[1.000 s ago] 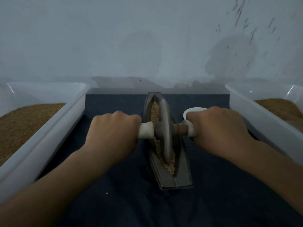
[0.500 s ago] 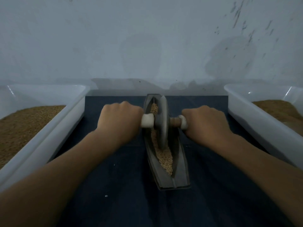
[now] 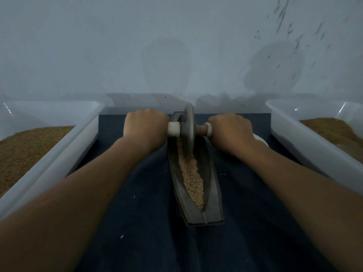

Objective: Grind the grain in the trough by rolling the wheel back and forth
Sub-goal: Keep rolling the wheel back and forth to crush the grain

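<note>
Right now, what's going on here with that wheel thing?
A person is grinding grain by hand. The left hand and right hand each grip one end of the handle that runs through a metal wheel. The wheel stands at the far end of a narrow trough, and crushed grain lies in the groove nearer the person. White bins of grain sit on the left and right.

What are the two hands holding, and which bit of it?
The grinding wheel, by the handle bar through its middle. The left hand grips the bar on the wheel's left side and the right hand grips it on the right side.
</note>
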